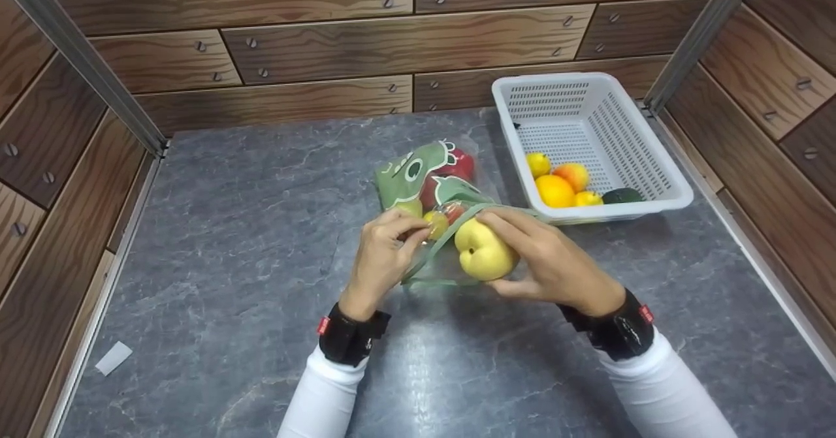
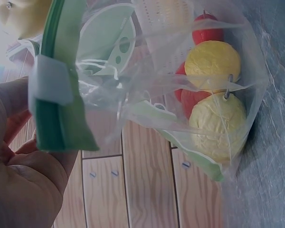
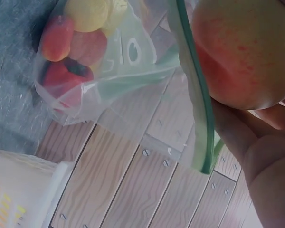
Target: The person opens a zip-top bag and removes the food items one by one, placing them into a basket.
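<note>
A clear zip bag [image 1: 395, 180] with a green printed front and a green zip strip lies on the table, its mouth toward me. My left hand [image 1: 385, 255] pinches the bag's edge at the left of the mouth; in the left wrist view a white slider [image 2: 52, 80] sits on the strip. My right hand [image 1: 555, 258] grips a yellow peach [image 1: 484, 250] with a red blush, right at the mouth, and the strip crosses in front of its fingertips. Inside the bag are yellow fruits [image 2: 212, 65] and several red ones [image 3: 57, 38].
A white slotted basket [image 1: 659, 164] stands at the back right. It holds an orange [image 1: 554, 191], a blushed fruit [image 1: 573, 175], small yellow fruits [image 1: 539, 164] and a dark green item [image 1: 622, 196]. A white paper scrap [image 1: 113, 358] lies at the front left. Wood-patterned walls [image 1: 313, 105] enclose the table.
</note>
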Motion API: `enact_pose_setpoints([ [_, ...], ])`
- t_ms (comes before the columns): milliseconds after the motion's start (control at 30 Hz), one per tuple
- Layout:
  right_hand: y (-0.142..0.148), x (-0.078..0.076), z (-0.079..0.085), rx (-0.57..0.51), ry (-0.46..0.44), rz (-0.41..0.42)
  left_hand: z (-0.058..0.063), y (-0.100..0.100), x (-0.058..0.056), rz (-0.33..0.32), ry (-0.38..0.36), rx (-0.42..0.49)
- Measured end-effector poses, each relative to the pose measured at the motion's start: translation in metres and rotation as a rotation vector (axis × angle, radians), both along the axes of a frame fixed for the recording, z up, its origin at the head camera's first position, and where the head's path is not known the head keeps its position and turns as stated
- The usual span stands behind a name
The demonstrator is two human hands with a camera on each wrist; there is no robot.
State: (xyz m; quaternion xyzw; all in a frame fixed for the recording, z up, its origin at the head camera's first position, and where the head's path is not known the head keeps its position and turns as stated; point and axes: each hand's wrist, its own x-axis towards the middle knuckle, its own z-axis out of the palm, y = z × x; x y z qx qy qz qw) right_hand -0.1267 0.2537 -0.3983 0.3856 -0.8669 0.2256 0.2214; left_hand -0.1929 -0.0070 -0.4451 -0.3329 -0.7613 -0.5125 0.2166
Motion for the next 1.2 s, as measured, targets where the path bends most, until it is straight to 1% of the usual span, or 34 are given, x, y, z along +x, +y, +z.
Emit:
enact_pose_setpoints([
  [167, 0.005, 0.001, 0.004, -0.027, 0.021, -0.012, -0.002, 0.000, -0.002, -0.001, 0.008, 0.010],
  [267, 0.009, 0.001, 0.007, -0.059, 0.048, -0.014, -0.002, 0.000, -0.004, 0.000, 0.018, 0.015],
  [367, 0.012, 0.000, 0.008, -0.104, 0.047, -0.020, -0.003, 0.000, -0.004, 0.004, 0.031, 0.015],
  [500, 0.018, -0.001, 0.011, -0.143, 0.045, -0.050, -0.004, 0.000, -0.004, 0.008, 0.042, 0.011],
  [600, 0.022, -0.002, 0.014, -0.164, 0.061, -0.066, -0.004, -0.001, -0.004, 0.013, 0.044, 0.005],
  [833, 0.035, -0.007, 0.019, -0.191, 0.087, -0.106, -0.002, -0.001, -0.003, 0.013, 0.033, 0.000],
  [1033, 0.046, -0.012, 0.019, -0.220, 0.064, -0.132, -0.003, -0.002, -0.003, 0.009, 0.029, -0.004],
  [1200, 0.054, -0.016, 0.020, -0.238, 0.043, -0.159, -0.004, -0.003, -0.002, 0.010, 0.008, -0.014],
])
